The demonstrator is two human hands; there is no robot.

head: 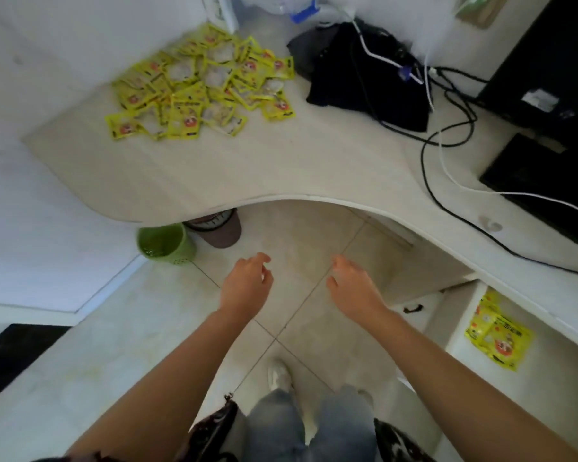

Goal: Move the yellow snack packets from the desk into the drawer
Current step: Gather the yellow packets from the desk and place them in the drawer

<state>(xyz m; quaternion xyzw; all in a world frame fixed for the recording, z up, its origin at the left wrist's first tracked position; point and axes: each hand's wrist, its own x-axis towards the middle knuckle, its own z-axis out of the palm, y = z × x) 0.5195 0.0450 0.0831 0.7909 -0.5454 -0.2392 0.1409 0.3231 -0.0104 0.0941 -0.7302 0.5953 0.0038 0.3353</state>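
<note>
Pale tiled floor (314, 235), white wall (64, 45), green bin (164, 243) under curved desktop

A heap of yellow snack packets (201, 85) lies at eleven o'clock on the curved bench (281, 168). A few more packets (498, 338) sit in the open drawer (461, 315) at four o'clock. Left grip (246, 285) and right grip (352, 288) hang over the floor, fingers loose, holding nothing.

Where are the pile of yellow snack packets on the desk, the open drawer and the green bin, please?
pile of yellow snack packets (202, 85), head view, pile's middle.
open drawer (461, 315), head view, its left wall.
green bin (167, 245), head view, its side wall.
</note>
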